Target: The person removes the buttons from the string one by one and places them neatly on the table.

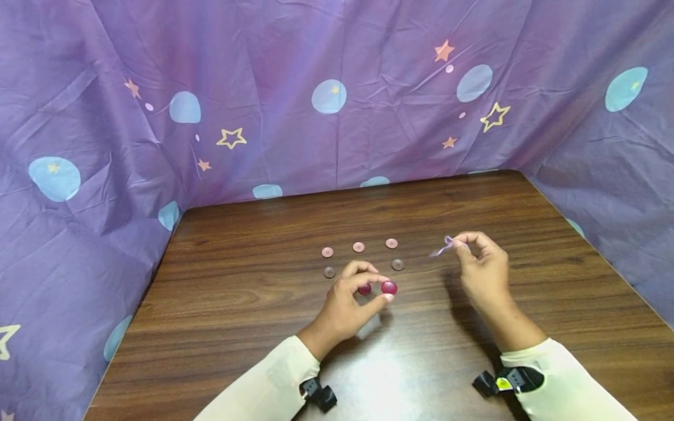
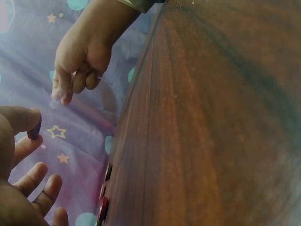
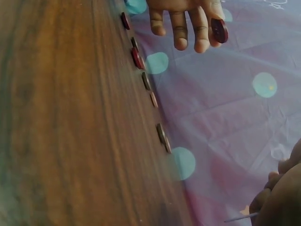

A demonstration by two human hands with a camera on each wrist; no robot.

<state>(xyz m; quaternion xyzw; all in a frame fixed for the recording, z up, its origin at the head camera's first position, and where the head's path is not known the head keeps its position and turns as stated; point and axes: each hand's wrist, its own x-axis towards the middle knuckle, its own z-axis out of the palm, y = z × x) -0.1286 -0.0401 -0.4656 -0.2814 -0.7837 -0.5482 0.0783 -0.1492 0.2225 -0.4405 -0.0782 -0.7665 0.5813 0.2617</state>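
Note:
A round magenta button (image 1: 389,287) is pinched at its edge between the thumb and index finger of my left hand (image 1: 342,304), above the table. In the right wrist view that button (image 3: 219,30) looks dark red and stands on edge. My right hand (image 1: 487,269) pinches a thin purple string (image 1: 444,247), which is looped near the fingertips with a loose end pointing left. The two hands are apart. On the table beside my left hand lies another magenta button (image 1: 364,289), partly hidden by the fingers.
Beyond my left hand, pink buttons (image 1: 358,247) lie in a row on the wooden table (image 1: 253,240). Grey-brown buttons (image 1: 397,265) lie nearer. A purple patterned cloth (image 1: 284,134) hangs around the back and sides.

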